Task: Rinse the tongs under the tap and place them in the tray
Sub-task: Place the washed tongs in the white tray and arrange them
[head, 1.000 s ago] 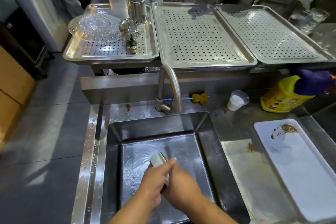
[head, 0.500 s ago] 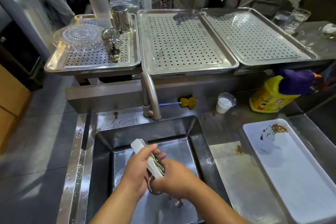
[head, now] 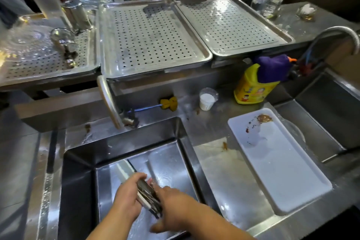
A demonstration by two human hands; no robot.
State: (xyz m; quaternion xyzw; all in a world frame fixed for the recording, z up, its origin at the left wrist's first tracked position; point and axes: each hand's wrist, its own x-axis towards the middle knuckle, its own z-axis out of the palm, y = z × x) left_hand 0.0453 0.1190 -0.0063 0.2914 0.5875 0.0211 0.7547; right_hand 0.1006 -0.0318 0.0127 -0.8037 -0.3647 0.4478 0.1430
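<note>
Steel sink (head: pixel 78 181), both hands gripping tongs (head: pixel 149 194)

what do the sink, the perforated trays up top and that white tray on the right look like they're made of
Sink: likely stainless steel, with brushed, mirror-like walls. Perforated trays: also shiny silver metal, punched with holes. White tray: matte, opaque white, probably plastic or melamine; can't tell which.

The tongs (head: pixel 147 194) are lying aslant over the steel sink (head: pixel 78 171), pale handle end pointing up-left and dark metal arms running down-right, pressed together. The tap (head: pixel 108 101) is arching over the sink's back rim, its spout hard to make out. The perforated steel tray (head: pixel 150 41) is sitting on the raised shelf behind, wet-looking and unloaded.
</note>
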